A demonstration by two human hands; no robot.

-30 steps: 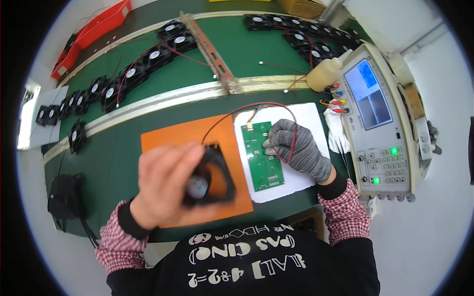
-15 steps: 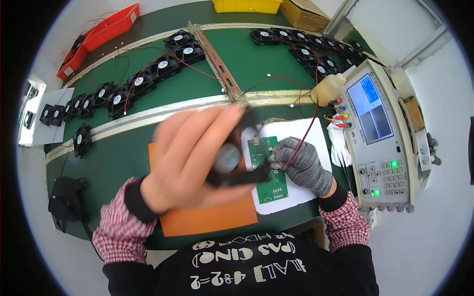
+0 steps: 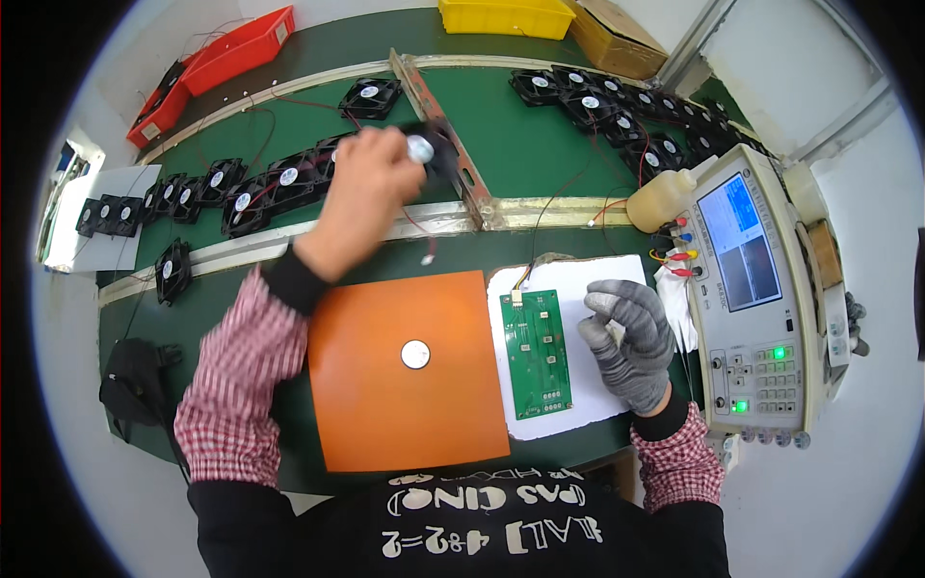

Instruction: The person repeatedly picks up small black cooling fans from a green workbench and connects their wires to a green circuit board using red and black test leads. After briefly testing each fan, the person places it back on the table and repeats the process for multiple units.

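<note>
My left hand [image 3: 368, 183] is closed on a black cooling fan [image 3: 434, 152], blurred by motion, raised near the slotted metal divider. A cable with a white connector [image 3: 428, 258] hangs below it. My right hand [image 3: 633, 337], in a grey knit glove, hovers over the white board [image 3: 602, 405] with fingers curled and thumb apart, nothing visible between them. Just left of it lies a green circuit board [image 3: 536, 376], with a cable plugged in at its far end. An orange mat [image 3: 385, 433] bears a round white disc [image 3: 415, 354].
Several black fans [image 3: 289, 178] line the far left, with more [image 3: 617, 116] at the far right. A bench test instrument [image 3: 747, 270] with a lit screen and a yellowish bottle [image 3: 660, 200] stand right. Red bins [image 3: 236, 53], a yellow bin [image 3: 506, 17] and a carton [image 3: 617, 40] sit behind.
My left hand has carried the fan from above the mat and circuit board to the far divider. My right hand has drawn away from the fan and its red wire, its fingers loosened.
</note>
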